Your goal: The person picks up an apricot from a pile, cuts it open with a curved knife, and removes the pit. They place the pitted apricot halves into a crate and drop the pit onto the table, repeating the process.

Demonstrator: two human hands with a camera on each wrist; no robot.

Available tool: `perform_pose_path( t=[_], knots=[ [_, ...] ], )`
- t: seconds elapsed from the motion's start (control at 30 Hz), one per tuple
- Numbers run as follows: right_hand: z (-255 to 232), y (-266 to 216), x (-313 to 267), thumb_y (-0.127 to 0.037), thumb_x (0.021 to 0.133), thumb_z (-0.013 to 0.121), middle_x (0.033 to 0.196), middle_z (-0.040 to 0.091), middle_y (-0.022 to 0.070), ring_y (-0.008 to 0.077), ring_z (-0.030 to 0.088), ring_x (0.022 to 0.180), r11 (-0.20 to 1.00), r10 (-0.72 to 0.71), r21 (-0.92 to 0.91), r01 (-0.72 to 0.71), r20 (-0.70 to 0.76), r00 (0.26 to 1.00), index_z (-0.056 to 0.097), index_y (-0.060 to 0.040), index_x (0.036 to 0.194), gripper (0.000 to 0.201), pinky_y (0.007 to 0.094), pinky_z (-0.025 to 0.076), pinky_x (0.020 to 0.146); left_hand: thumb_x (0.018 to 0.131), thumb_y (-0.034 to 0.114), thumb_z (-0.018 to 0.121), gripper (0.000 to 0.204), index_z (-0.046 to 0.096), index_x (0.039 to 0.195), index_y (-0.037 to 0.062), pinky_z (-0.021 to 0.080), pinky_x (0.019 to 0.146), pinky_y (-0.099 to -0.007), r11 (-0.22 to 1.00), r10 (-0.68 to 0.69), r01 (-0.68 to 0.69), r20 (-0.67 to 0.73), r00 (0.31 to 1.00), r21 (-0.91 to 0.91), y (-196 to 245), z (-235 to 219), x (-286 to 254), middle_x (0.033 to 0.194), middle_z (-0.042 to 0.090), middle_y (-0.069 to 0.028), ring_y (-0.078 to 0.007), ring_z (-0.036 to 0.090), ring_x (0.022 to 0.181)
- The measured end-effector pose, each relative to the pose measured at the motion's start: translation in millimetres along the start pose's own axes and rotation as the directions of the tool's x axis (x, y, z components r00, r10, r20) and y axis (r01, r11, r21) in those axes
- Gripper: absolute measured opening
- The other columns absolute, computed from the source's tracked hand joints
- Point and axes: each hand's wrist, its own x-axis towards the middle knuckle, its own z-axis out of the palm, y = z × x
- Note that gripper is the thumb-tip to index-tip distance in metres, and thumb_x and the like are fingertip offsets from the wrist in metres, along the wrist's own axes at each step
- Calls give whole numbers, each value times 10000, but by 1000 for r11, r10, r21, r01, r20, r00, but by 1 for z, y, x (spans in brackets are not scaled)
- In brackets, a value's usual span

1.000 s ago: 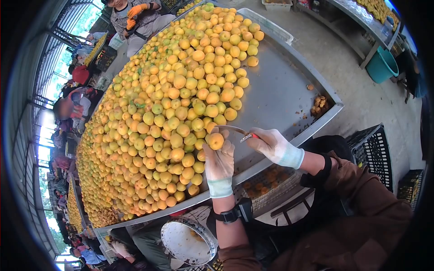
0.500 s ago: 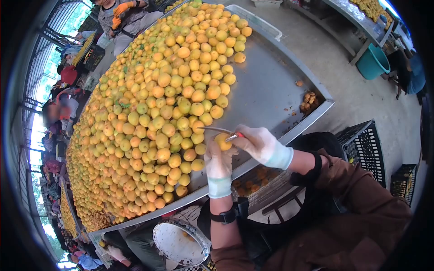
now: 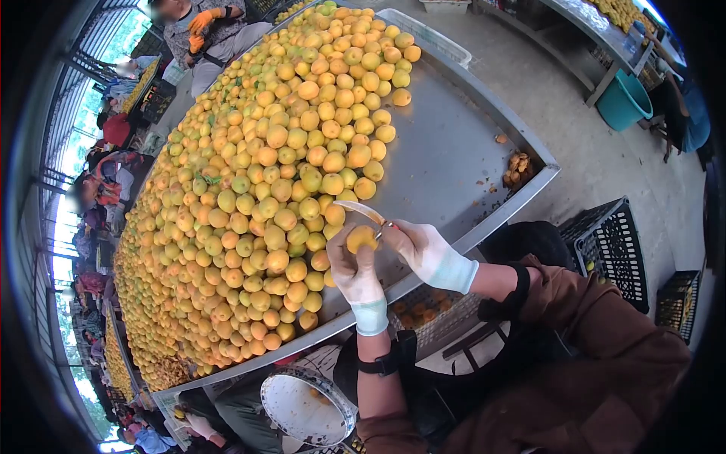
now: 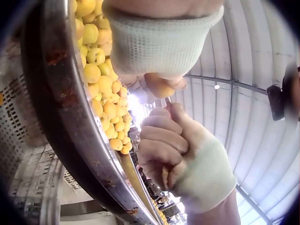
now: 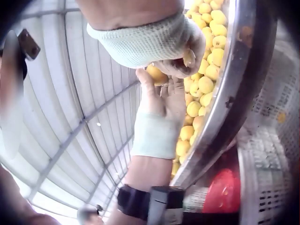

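Note:
In the head view my gloved left hand (image 3: 355, 276) holds a yellow-orange apricot (image 3: 361, 238) between thumb and fingers, near the front edge of the metal table. Close beside it, my gloved right hand (image 3: 427, 256) grips a small knife (image 3: 360, 209) with a curved blade and some red at its handle. The blade extends past the far side of the apricot, pointing towards the heap of apricots (image 3: 257, 204). The left wrist view shows the right hand's fingers (image 4: 161, 133) curled, with the held apricot (image 4: 159, 88) just above. Most of the knife handle is hidden in the right hand.
A raised rim (image 3: 499, 216) edges the metal table (image 3: 446, 144); brown scraps (image 3: 518, 171) lie in its right corner. Below are a white bucket (image 3: 310, 405), a crate of fruit pieces (image 3: 454, 321) and a black crate (image 3: 614, 250). Another person in orange gloves (image 3: 203, 21) sits across.
The left hand's fingers have curled in around the apricot, which was higher on the fingertips. The knife blade has swung across the apricot and now angles up beyond it. The head view has shifted slightly.

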Motion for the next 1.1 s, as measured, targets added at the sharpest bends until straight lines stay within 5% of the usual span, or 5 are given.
perform_pose_path(
  t=[0.17, 0.47, 0.73, 0.8, 1.1],
  knots=[
    [-20, -15, 8, -499, 998, 430, 543, 330, -52, 58, 303, 408, 410, 526, 477, -777, 573, 629, 499, -85, 829, 452, 254, 259, 369, 850, 276, 763, 537, 513, 1230, -11, 467, 941, -319, 1000, 16, -16, -13, 1000, 2, 7, 9, 1, 1186, 563, -69, -177, 559, 1059],
    [-36, 10, 10, -544, 1009, 379, 524, 270, -92, 25, 218, 355, -74, 94, 555, -828, 831, 549, 449, -126, 801, 472, 203, 179, 328, 911, 394, 669, 564, 488, 1264, -7, 432, 977, -348, 997, 37, -30, 96, 995, -75, 8, 23, 3, 1179, 570, -85, -188, 546, 1081],
    [-63, 9, 19, -480, 1005, 444, 526, 366, -7, 132, 398, 367, 22, 243, 630, -776, 750, 615, 502, -81, 838, 437, 262, 315, 343, 976, 145, 562, 407, 426, 1326, -12, 377, 1080, -444, 901, -110, 162, 151, 982, -403, 6, 32, 6, 1303, 497, -120, -238, 483, 1234],
    [-62, 10, 18, -372, 985, 518, 628, 531, 121, 308, 595, 570, 997, -34, -66, 29, -69, 997, 566, -46, 945, 332, 352, 459, 481, 980, 101, 532, 392, 415, 1336, -15, 365, 1095, -455, 925, -97, 133, 117, 988, -357, 9, 29, 6, 1320, 485, -126, -246, 474, 1254],
    [-53, 0, -4, -312, 991, 527, 690, 521, 195, 370, 539, 633, 993, 25, -121, -15, 77, 997, 585, 7, 1056, 331, 369, 439, 597, 923, -22, 552, 434, 413, 1334, -38, 417, 1061, -416, 986, -69, 75, 46, 997, -148, 11, 23, 8, 1288, 522, -144, -241, 520, 1209]
  ],
)
